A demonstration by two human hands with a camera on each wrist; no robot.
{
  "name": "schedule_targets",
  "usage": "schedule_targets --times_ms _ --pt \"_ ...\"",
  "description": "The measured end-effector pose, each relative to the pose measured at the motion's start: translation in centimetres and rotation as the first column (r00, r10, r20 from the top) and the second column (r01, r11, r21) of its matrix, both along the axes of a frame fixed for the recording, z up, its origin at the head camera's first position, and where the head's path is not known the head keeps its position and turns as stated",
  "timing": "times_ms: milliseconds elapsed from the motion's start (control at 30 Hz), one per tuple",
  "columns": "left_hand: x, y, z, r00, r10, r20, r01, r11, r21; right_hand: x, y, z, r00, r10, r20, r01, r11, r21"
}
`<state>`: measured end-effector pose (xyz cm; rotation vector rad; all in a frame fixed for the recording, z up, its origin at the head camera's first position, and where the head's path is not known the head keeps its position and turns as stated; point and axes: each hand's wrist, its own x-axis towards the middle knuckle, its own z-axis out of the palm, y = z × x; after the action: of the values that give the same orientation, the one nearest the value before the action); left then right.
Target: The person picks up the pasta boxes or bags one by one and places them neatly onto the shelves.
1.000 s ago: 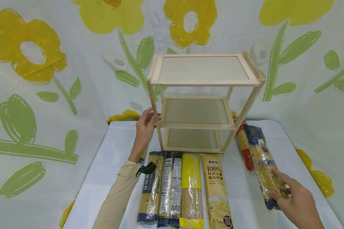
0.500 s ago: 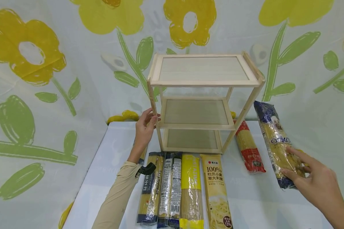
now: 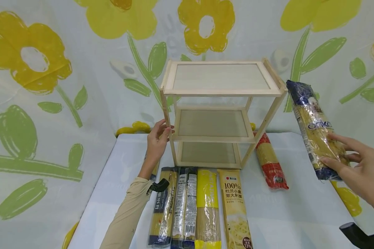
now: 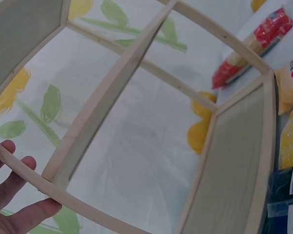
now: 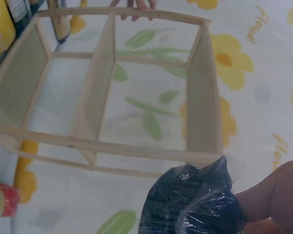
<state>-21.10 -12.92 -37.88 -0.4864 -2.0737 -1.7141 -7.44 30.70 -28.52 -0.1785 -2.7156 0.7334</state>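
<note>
My right hand (image 3: 361, 166) grips a clear pasta pack (image 3: 314, 128) with dark blue ends near its lower end. It holds the pack raised and tilted, right of a three-tier wooden shelf (image 3: 221, 77). In the right wrist view the pack's crinkled dark end (image 5: 190, 200) overlaps the shelf's near edge. My left hand (image 3: 157, 140) holds the shelf's left front post at middle-tier height. The left wrist view shows fingers (image 4: 36, 214) on both sides of that post. All three shelf boards are bare.
Before the shelf lie a navy spaghetti pack (image 3: 162, 214), a silver-and-navy pack (image 3: 184, 207), a yellow pack (image 3: 207, 204) and a tan pack (image 3: 235, 204). A red-ended pasta pack (image 3: 271, 160) lies right of the shelf. Another pack is partly hidden behind the left forearm. Flowered cloth hangs behind.
My right hand has lifted the blue-ended pasta pack up and to the right, uncovering the red-ended pack beneath. The left hand stays on the shelf post.
</note>
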Motion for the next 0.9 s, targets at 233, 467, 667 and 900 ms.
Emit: schedule_targets --times_ms 233,467,667,900 --pt "0.0 0.0 0.0 1.000 0.001 -0.014 -0.001 1.000 -0.011 -1.1 -0.2 2.8 0.996 0.027 -0.086 -0.033 0.997 -0.067" --pt "0.0 0.0 0.0 1.000 -0.001 0.003 0.001 1.000 -0.010 -2.4 -0.2 5.7 0.986 0.071 -0.150 -0.081 0.995 -0.058" --pt "0.0 0.0 0.0 1.000 0.001 0.003 -0.001 1.000 -0.011 -4.0 -0.5 7.8 0.990 0.060 -0.124 -0.065 0.997 -0.039" --pt "0.1 0.0 0.0 1.000 0.001 0.007 -0.001 1.000 -0.011 -5.5 -1.9 10.1 0.995 0.074 -0.069 -0.075 0.997 -0.011"
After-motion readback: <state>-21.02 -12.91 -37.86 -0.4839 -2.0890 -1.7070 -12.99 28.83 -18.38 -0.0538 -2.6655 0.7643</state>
